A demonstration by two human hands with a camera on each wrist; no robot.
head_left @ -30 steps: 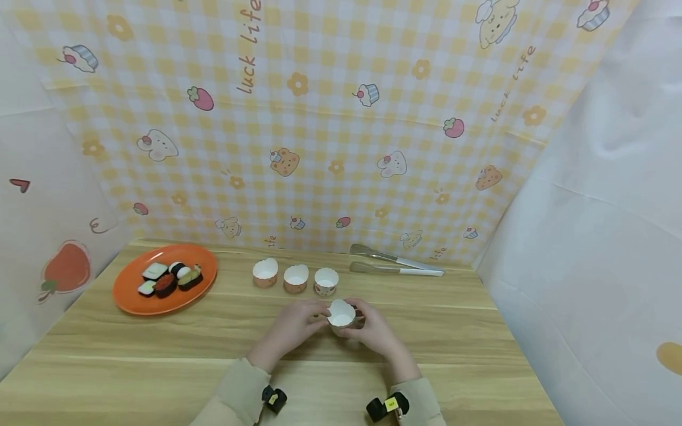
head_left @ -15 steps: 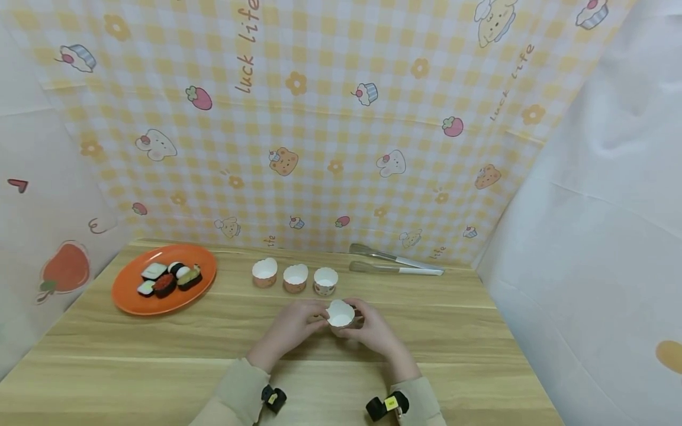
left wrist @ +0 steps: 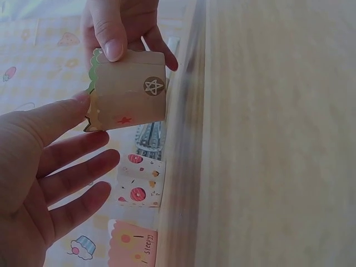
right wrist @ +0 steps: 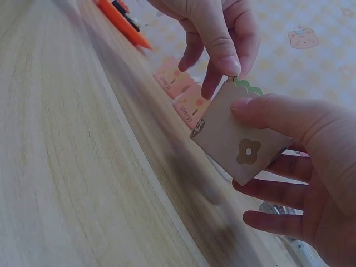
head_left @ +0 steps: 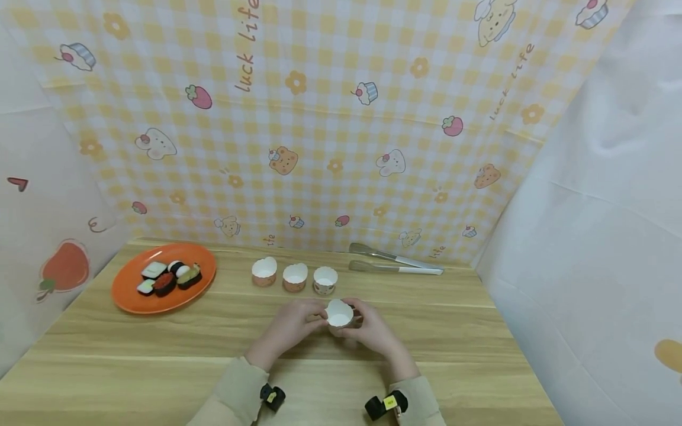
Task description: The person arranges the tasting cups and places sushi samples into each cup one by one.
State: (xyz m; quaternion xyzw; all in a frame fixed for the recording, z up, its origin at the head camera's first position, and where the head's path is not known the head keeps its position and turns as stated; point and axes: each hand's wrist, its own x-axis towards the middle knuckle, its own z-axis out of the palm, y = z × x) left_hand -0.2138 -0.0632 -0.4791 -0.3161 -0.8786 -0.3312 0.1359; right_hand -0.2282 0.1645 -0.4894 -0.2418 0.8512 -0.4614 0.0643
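Observation:
A tan paper baking cup [head_left: 339, 316] with a scalloped, green-edged rim is held between both hands near the middle of the table. Thumb and index finger of my left hand [head_left: 294, 325] pinch it at the rim; its other fingers spread loose in the left wrist view. From the other side, my right hand [head_left: 374, 330] grips the cup, thumb against the wall [right wrist: 247, 130] and fingers behind and beneath. Its white inside faces up in the head view. Star and flower prints show on its outside. Beyond the hands, three more baking cups [head_left: 295, 278] stand in a row.
An orange plate [head_left: 125, 296] with several sushi pieces [head_left: 165, 284] lies at the back left. Tongs [head_left: 396, 263] with white handles lie at the back right. A checked cloth [head_left: 319, 118] hangs behind the wooden table [head_left: 458, 355], with white sheets at both sides.

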